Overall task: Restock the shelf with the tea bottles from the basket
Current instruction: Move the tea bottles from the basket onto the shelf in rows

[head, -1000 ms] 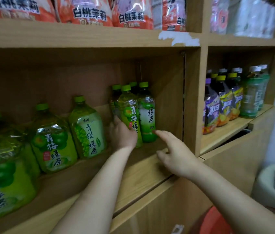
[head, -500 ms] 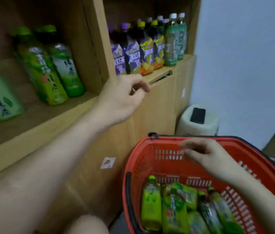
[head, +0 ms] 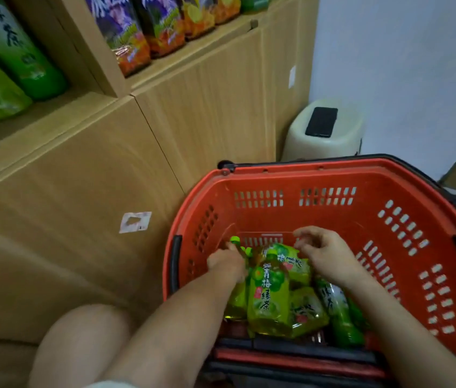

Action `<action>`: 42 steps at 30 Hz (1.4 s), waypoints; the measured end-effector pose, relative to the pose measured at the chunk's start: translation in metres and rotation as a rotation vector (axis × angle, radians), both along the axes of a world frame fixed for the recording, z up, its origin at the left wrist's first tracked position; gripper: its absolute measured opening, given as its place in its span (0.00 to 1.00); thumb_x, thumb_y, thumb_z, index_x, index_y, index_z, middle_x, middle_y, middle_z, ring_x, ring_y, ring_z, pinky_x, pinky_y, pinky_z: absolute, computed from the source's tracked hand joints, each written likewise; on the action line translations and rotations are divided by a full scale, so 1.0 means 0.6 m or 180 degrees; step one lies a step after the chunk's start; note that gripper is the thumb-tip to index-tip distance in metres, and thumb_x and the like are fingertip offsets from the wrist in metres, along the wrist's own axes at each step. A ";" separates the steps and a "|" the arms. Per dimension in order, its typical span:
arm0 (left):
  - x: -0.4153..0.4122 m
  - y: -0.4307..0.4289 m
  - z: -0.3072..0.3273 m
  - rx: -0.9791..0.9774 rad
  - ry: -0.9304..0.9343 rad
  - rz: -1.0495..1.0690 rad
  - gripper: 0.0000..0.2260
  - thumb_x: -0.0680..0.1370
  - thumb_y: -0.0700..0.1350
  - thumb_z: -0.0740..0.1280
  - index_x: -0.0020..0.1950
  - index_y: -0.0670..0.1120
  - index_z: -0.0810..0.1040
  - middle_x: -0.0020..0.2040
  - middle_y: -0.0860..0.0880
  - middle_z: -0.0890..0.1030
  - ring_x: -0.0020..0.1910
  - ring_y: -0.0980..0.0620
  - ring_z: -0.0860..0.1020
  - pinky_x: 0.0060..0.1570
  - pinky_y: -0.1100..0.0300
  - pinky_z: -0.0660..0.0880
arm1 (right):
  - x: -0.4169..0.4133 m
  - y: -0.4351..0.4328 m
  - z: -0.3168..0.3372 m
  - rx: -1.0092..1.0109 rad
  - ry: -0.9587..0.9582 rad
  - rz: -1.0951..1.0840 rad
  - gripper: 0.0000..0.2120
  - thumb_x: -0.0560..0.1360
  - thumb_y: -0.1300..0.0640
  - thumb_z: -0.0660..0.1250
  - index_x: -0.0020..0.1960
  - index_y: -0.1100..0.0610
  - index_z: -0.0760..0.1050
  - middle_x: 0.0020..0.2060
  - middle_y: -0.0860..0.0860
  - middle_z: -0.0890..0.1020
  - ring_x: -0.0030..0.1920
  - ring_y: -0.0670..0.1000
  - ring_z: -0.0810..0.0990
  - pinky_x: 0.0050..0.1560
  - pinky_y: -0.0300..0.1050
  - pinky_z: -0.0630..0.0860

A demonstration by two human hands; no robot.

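Observation:
Several green tea bottles (head: 270, 292) lie in a heap at the bottom of the red plastic basket (head: 394, 242). My left hand (head: 226, 266) is down inside the basket at the heap's left side, its fingers closed round the neck end of a green-capped bottle (head: 236, 299). Just right of it, my right hand (head: 326, 254) hovers over the heap with bent fingers, and nothing shows in its grip. More green tea bottles (head: 16, 51) stand on the wooden shelf (head: 53, 116) at the upper left.
Purple and orange drink bottles (head: 137, 32) fill the neighbouring shelf bay. A pale stool (head: 341, 141) with a black phone (head: 321, 121) on it stands behind the basket, against the wall. My knee (head: 81, 345) is at the lower left, next to the cabinet front.
Both hands left the shelf and dropped into the basket. The view swung down from the shelf to the basket, and my left hand closed on a bottle.

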State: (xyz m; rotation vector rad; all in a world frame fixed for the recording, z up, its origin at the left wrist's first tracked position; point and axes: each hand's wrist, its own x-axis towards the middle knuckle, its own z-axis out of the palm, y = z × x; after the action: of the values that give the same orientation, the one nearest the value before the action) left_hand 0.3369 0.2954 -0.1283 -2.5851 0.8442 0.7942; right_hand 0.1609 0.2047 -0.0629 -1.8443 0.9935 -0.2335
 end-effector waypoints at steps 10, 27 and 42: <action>0.016 -0.005 -0.015 -0.0936 0.0055 0.0637 0.45 0.63 0.61 0.75 0.72 0.46 0.58 0.64 0.44 0.74 0.61 0.42 0.75 0.57 0.53 0.74 | 0.005 -0.010 -0.025 0.0735 0.0282 -0.0167 0.26 0.76 0.51 0.66 0.71 0.52 0.64 0.49 0.51 0.80 0.42 0.47 0.78 0.42 0.42 0.74; -0.090 -0.067 -0.023 -0.0323 0.1650 0.0098 0.60 0.59 0.69 0.73 0.78 0.48 0.41 0.78 0.43 0.52 0.75 0.41 0.57 0.70 0.46 0.62 | -0.022 -0.035 -0.024 -0.0325 0.0302 -0.1588 0.48 0.59 0.45 0.80 0.71 0.43 0.57 0.61 0.58 0.69 0.55 0.58 0.75 0.55 0.50 0.74; -0.076 -0.030 -0.049 -0.0993 0.1147 0.0772 0.53 0.63 0.56 0.76 0.77 0.52 0.45 0.70 0.45 0.70 0.62 0.44 0.74 0.58 0.55 0.75 | -0.032 -0.043 -0.021 -0.0388 0.0036 -0.1739 0.47 0.58 0.40 0.79 0.69 0.42 0.56 0.59 0.56 0.72 0.46 0.51 0.69 0.47 0.46 0.69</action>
State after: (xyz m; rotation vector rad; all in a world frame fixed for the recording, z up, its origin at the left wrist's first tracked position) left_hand 0.2913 0.2773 -0.1575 -2.9051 0.8131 1.3240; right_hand 0.1418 0.1789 -0.0755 -1.6458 1.5066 -0.6225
